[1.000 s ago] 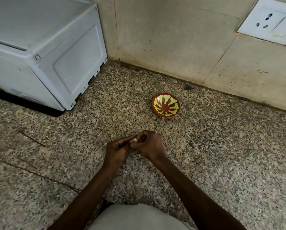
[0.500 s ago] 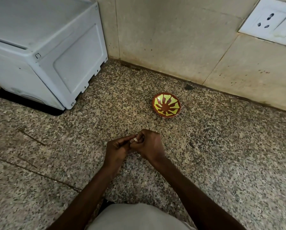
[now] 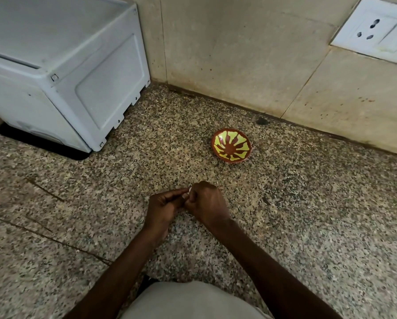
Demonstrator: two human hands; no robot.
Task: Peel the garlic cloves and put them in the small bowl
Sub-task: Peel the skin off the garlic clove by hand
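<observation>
Two hands met low over the speckled stone bench (image 3: 308, 226), and between them I held a garlic clove (image 3: 189, 191), only a pale sliver of it showing. My left hand (image 3: 164, 209) had its thumb and fingers (image 3: 169, 195) stretched toward it, pinching it from the left; my right hand (image 3: 207, 203) was curled tight round it from the right, knuckles up, hiding most of the clove. Whether any skin had come off I could not tell.

The small bowl (image 3: 231, 148), brown with a yellow sunburst inside, sat beyond my right hand, well apart from it and near the tiled wall (image 3: 238, 54). I could see nothing lying in it. Open bench lay between my hands and the bowl. A white appliance (image 3: 61, 72) stood at the far left against the wall, and a white socket plate (image 3: 377, 31) was set in the wall at the upper right. A dark spot (image 3: 261, 121) marked the bench near the wall behind the bowl.

Compared with half a second earlier, my hands stood in much the same place, pressed together on the clove, and the bowl had not moved.
</observation>
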